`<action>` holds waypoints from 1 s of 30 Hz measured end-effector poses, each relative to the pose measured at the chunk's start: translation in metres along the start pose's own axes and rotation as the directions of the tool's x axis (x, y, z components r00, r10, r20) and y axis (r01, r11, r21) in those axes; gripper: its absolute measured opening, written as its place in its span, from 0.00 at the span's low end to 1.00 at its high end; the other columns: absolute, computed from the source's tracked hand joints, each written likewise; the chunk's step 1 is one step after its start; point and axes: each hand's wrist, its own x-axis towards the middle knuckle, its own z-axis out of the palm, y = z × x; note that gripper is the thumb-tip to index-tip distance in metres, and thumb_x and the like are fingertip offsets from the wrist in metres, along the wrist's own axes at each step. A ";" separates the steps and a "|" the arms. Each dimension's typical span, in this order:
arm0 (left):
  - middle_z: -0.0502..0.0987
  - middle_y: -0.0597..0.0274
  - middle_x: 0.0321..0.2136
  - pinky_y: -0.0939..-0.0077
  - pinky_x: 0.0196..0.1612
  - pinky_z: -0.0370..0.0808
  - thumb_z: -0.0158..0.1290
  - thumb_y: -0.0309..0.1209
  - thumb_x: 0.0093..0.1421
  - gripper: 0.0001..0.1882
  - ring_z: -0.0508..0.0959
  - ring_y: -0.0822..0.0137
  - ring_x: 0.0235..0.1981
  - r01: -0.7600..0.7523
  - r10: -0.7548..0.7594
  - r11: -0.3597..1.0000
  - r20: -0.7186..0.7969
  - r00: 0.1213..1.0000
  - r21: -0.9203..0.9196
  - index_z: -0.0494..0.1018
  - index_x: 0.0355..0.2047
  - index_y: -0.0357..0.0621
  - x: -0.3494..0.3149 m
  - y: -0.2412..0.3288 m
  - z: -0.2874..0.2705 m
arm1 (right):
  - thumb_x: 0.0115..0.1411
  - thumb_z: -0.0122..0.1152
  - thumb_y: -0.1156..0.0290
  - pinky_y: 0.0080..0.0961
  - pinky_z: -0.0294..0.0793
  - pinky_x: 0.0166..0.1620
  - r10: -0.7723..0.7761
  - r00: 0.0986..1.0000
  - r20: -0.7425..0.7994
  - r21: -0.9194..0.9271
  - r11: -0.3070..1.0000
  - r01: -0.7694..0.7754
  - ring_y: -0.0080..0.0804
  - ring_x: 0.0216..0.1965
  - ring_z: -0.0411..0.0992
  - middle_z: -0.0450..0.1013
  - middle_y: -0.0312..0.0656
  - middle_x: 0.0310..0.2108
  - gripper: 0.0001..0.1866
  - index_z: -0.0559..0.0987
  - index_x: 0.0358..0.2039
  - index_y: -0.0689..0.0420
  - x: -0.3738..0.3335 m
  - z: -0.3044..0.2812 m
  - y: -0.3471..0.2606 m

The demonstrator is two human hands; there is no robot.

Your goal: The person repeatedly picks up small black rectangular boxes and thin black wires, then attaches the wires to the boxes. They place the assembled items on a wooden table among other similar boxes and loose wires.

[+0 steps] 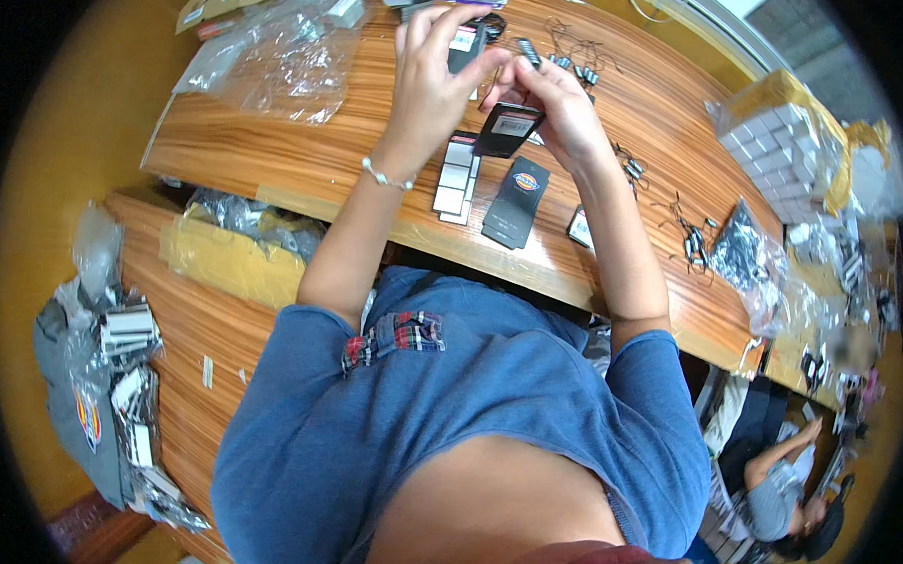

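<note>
My right hand (557, 104) is closed on a black hang tag (498, 141) with a white barcode label, held tilted above the table. A small black-and-white piece (529, 52) shows at its fingertips. Just left of it, my left hand (434, 59) is raised with thumb and index finger apart, the thumb close to the right fingers. Behind that gap is a dark card (465, 48) with a white label; I cannot tell whether the hand touches it. Below my hands lie a dark tag (516, 202) with a coloured oval logo and white label strips (455, 182).
Black cords with small pieces (694, 239) lie scattered at the right. Clear plastic bags (295, 69) cover the far left. A wrapped block of white boxes (780, 141) stands at the right edge. Bagged grey garments (87, 394) lie left. Another person (782, 489) is at lower right.
</note>
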 end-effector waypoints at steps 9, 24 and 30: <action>0.66 0.51 0.41 0.63 0.49 0.62 0.56 0.34 0.51 0.25 0.66 0.54 0.47 0.135 -0.035 0.957 0.359 0.933 -0.257 0.60 0.46 0.41 -0.084 0.041 0.007 | 0.65 0.39 0.64 0.31 0.70 0.45 0.042 0.936 -0.350 0.607 0.771 0.192 0.40 0.42 0.67 0.70 0.47 0.35 0.13 0.69 0.32 0.59 -0.089 0.018 0.042; 0.74 0.59 0.35 0.80 0.41 0.68 0.45 0.18 0.57 0.17 0.72 0.73 0.37 0.544 -0.124 0.454 0.554 0.823 -0.706 0.59 0.47 0.40 -0.092 0.014 0.045 | 0.61 0.47 0.66 0.25 0.67 0.41 -0.034 0.698 -0.715 0.156 0.966 0.207 0.26 0.37 0.67 0.71 0.37 0.31 0.09 0.73 0.31 0.57 -0.061 0.028 0.039; 0.73 0.59 0.36 0.78 0.43 0.69 0.41 0.22 0.60 0.10 0.72 0.72 0.39 0.612 -0.147 0.436 0.618 0.772 -0.660 0.67 0.41 0.38 -0.059 -0.020 0.083 | 0.62 0.44 0.60 0.36 0.60 0.45 -0.011 0.733 -0.680 0.014 0.999 0.029 0.29 0.38 0.64 0.70 0.35 0.35 0.11 0.71 0.27 0.51 -0.015 -0.018 0.013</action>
